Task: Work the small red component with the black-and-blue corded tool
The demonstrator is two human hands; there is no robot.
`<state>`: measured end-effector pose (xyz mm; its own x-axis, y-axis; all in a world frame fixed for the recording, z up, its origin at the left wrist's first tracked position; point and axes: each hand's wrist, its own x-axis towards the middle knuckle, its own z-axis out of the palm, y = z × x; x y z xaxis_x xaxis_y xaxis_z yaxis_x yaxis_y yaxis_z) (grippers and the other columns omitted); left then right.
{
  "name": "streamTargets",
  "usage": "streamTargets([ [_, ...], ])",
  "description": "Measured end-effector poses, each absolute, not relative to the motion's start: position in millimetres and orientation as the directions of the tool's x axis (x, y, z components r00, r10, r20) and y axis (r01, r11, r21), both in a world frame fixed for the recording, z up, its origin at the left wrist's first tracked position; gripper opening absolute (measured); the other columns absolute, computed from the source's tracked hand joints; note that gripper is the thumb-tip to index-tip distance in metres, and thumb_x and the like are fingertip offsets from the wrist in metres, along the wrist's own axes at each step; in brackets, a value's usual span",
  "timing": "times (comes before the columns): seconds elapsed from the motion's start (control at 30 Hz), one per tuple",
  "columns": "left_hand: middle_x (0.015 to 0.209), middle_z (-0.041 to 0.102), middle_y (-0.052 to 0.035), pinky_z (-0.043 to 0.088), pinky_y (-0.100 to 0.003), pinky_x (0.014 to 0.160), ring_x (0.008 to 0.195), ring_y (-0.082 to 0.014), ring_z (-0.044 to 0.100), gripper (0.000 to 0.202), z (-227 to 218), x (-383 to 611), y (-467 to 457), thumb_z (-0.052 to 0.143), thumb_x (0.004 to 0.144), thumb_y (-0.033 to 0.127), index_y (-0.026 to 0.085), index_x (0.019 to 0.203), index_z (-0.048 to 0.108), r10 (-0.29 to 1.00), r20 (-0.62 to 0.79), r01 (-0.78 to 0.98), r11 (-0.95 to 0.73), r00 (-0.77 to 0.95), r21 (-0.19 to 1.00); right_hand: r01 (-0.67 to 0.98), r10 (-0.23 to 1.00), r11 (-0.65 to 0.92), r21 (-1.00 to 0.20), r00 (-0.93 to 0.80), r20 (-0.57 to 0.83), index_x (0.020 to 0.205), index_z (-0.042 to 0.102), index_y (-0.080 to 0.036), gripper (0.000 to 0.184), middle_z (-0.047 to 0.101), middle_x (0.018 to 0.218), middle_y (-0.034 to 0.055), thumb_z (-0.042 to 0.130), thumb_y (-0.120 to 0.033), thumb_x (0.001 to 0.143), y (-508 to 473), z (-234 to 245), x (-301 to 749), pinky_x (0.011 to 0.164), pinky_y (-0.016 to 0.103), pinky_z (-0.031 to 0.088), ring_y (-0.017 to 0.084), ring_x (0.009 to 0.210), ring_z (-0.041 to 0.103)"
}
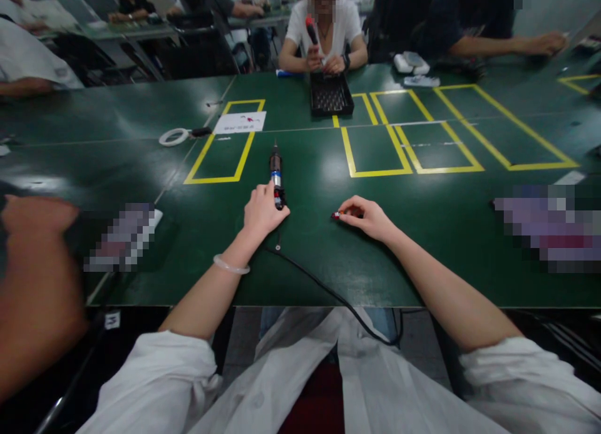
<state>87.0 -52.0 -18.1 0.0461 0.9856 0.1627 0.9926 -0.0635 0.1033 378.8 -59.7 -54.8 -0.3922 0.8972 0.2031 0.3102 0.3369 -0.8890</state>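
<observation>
My left hand (263, 211) is closed around the rear end of an electric screwdriver (275, 165), which lies on the green table with its thin bit pointing away from me. A black cord (323, 285) with a small ring near its end runs from beside that hand over the table's front edge. To the right, my right hand (369, 216) pinches a small red part (335, 215) between thumb and fingertips, just above or at the tabletop. It is too small for me to tell its kind.
Yellow tape frames (380, 173) mark the green table (310, 265). A white card (240, 122) with small red pieces and a white ring (174, 137) are at far left. Across sits a person with a red-and-black tool (310, 30) over a black tray (331, 102). Another person's arm (37, 284) is at left.
</observation>
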Motion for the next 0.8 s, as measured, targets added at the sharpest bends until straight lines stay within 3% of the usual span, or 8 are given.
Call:
streamTargets([
  [0.17,0.129,0.051,-0.015,0.051,-0.039,0.093,0.116,-0.0295,0.052,0.068,-21.9,140.8,-63.9,0.059,0.085,0.036,0.015,0.146,0.038,0.958,0.169,0.958,-0.254,0.23,0.135,0.257,0.905,0.304,-0.917,-0.377,0.194,0.094,0.064,-0.019,0.028,0.061,0.072,0.0002,0.072,-0.042,0.082,-58.2,-57.1,378.8,0.06,0.029,0.043,0.013,0.061,0.053],
  [0.33,0.13,0.053,-0.014,0.051,-0.037,0.091,0.114,-0.028,0.052,0.068,-23.2,174.9,-69.7,0.057,0.086,0.034,0.013,0.148,0.036,0.918,0.166,0.908,-0.386,0.361,0.159,0.217,0.917,0.332,-0.918,-0.304,0.26,0.095,0.061,-0.02,0.024,0.061,0.078,-0.0001,0.071,-0.037,0.082,-55.8,-58.1,379.7,0.06,0.027,0.044,0.012,0.063,0.051],
  [0.8,0.131,0.053,-0.0143,0.05,-0.038,0.092,0.114,-0.0286,0.053,0.068,-20.0,184.6,-79.1,0.056,0.086,0.034,0.013,0.148,0.036,0.9,0.158,0.888,-0.431,0.407,0.164,0.286,0.906,0.396,-0.873,-0.278,0.32,0.089,0.06,-0.02,0.014,0.059,0.073,-0.0016,0.065,-0.032,0.086,-55.4,-58.5,377.5,0.06,0.027,0.04,0.012,0.06,0.048],
])
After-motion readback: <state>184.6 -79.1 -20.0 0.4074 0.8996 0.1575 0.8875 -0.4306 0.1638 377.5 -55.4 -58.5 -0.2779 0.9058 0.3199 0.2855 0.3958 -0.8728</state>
